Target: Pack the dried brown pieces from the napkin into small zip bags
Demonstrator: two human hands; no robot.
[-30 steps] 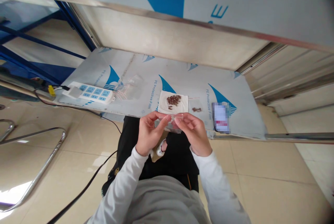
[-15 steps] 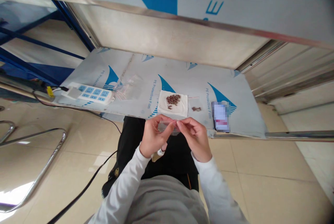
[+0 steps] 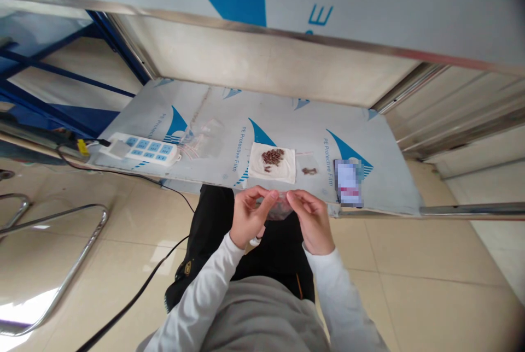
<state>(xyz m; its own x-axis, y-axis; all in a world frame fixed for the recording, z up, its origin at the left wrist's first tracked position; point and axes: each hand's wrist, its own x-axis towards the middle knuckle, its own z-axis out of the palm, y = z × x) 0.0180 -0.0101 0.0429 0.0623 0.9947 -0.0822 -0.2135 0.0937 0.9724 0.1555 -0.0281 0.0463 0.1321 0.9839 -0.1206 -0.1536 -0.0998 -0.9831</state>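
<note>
Between my hands, over my lap at the table's front edge, is a small clear zip bag point(image 3: 279, 211). My left hand point(image 3: 250, 215) pinches its upper left part between thumb and fingers. At its right side, my right hand point(image 3: 314, 222) pinches the top edge. Just beyond them a white cloth point(image 3: 283, 175) lies on the table, bearing a pile of small brown pieces point(image 3: 274, 157), too small to name surely. To its right lies another clear zip bag point(image 3: 305, 159) with several brown pieces in it.
A phone point(image 3: 348, 182) lies at the right on the film-covered table point(image 3: 279, 106). Several clear bags point(image 3: 205, 136) are spread left of the cloth, beside a white power strip point(image 3: 143, 150). A shelf point(image 3: 369, 7) overhangs the back. A black cable point(image 3: 139, 286) hangs at the left.
My hands have moved slightly apart, with more of the bag showing between them. The left hand has shifted a little to the right. Things on the table stay put.
</note>
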